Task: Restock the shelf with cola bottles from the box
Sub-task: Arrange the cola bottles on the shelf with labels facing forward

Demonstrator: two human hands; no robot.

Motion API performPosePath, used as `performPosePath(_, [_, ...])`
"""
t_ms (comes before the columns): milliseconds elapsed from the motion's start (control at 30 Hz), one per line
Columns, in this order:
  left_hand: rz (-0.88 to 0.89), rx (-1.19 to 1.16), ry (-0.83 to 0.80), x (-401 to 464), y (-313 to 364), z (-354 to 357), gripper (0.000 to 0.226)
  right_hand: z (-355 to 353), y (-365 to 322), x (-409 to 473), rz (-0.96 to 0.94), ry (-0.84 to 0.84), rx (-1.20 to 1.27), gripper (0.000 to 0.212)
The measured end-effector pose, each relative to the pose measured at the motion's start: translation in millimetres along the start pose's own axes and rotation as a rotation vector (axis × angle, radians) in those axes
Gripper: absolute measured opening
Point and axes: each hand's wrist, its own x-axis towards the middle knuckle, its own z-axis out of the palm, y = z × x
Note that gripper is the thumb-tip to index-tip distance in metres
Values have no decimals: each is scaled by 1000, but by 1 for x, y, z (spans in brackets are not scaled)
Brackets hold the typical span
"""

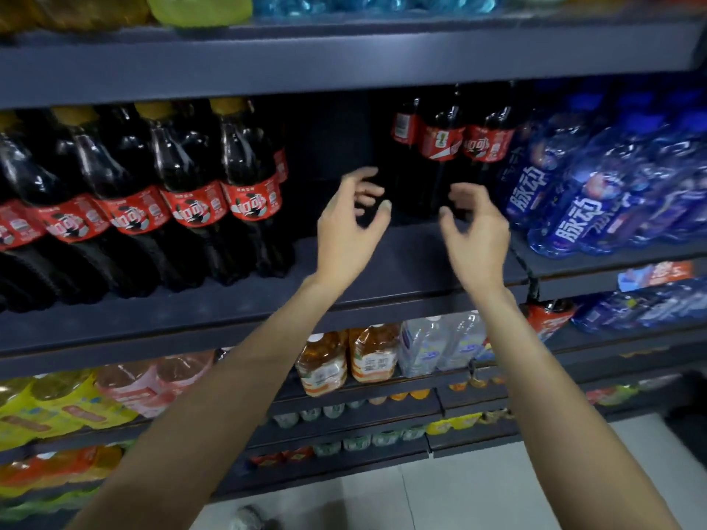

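1. Left hand (350, 219): raised over the shelf (405, 262), fingers loosely spread and curved, thumb apart from them; it holds nothing and touches nothing that can be made out (fingertips are motion-blurred).
2. Right hand (476, 227): raised beside the left at the same height, fingers likewise loosely curved and apart; empty, with no contact visible.
3. Cola bottles at the back (451, 147): a small group with red labels stands upright just beyond both hands, deep on the shelf, centred on the gap between them. The hands are near the lower bodies of these bottles but apart from them.
4. Front row of cola bottles (160, 193): stands to the left of the left hand, at the shelf's front edge, with yellow caps and red labels. A bare stretch of shelf lies between this row and the left hand.
5. Blue drink bottles (597, 197): packed close to the right of the right hand, on the adjoining shelf section.
6. Below the forearms: amber bottles (344, 361) and clear bottles (440, 346) on the next level down; yellow and pink drinks further left.
7. Obstruction: the upper shelf board (344, 66) hangs over the back bottles' caps (headroom looks tight). The box cannot be seen.
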Motion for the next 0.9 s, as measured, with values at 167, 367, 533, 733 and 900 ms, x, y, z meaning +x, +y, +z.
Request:
performPosePath(167, [-298, -37, -181, 50, -18, 78, 82, -11, 39, 47, 160, -1, -60, 64])
performPosePath(367, [-359, 90, -56, 71, -25, 136, 95, -1, 51, 95, 202, -25, 39, 99])
performPosePath(533, [-304, 109, -50, 71, -31, 128, 76, 11, 50, 100, 262, -86, 73, 110])
performPosePath(733, [-197, 117, -15, 34, -45, 71, 79, 13, 37, 81, 206, -5, -9, 105])
performPosePath(900, [-231, 146, 66, -1, -50, 24, 81, 8, -2, 30, 183, -106, -35, 101])
